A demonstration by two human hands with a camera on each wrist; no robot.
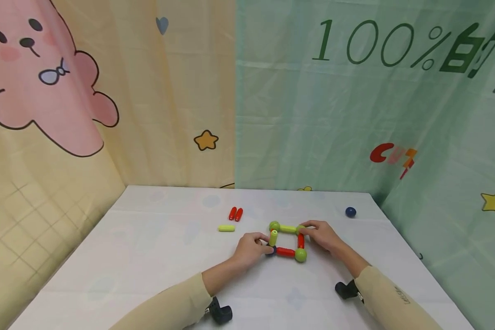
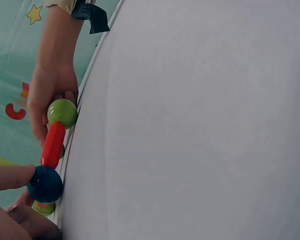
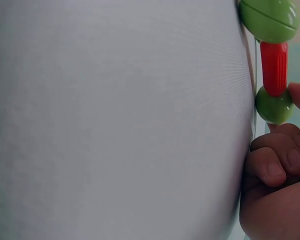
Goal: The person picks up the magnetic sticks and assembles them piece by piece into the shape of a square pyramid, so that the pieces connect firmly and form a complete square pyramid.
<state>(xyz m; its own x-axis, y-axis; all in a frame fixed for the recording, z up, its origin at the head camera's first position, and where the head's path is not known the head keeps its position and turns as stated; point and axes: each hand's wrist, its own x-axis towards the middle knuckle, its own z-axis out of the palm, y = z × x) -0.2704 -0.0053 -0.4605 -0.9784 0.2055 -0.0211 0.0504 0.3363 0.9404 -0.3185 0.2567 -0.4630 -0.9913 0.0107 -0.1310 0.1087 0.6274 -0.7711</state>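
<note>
A four-sided frame of balls and short rods lies on the table. Its near side is a red rod between a dark blue ball and a green ball. Another red rod forms the right side; a yellow-green rod spans the back from the far-left green ball. Over the blue ball a second yellow-green rod appears to stand up, partly covering the left side. My left hand pinches the blue ball. With thumb and fingers, my right hand holds the far-right green ball.
Two red rods lie side by side behind the left hand, with a loose yellow-green rod in front of them. A dark blue ball sits near the table's back right corner. Printed curtains hang behind the white table.
</note>
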